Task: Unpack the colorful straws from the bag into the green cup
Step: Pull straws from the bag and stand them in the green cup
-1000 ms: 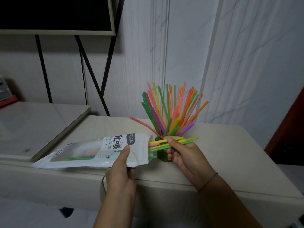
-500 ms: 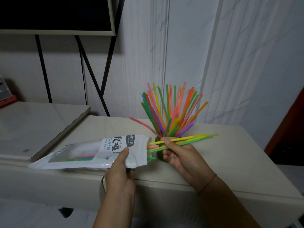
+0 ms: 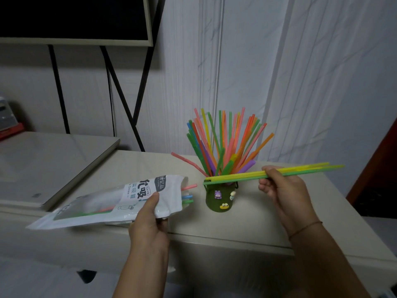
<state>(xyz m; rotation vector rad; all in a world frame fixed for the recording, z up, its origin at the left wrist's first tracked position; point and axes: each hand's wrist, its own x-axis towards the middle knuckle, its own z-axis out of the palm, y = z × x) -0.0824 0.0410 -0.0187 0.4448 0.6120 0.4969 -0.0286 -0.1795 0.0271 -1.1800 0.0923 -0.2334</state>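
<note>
Straws [image 3: 240,176] in right hand [image 3: 281,188], clear of bag [image 3: 120,201], crossing green cup [image 3: 220,198] rim

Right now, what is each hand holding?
The left hand grips the bag.
The right hand pinches a few straws.

From where I stand, a dark screen [image 3: 71,16] in a pale frame sits on crossed black legs [image 3: 124,104] against a white panelled wall [image 3: 300,72], behind a beige surface [image 3: 268,222] and a lower glossy top [image 3: 53,164].
</note>
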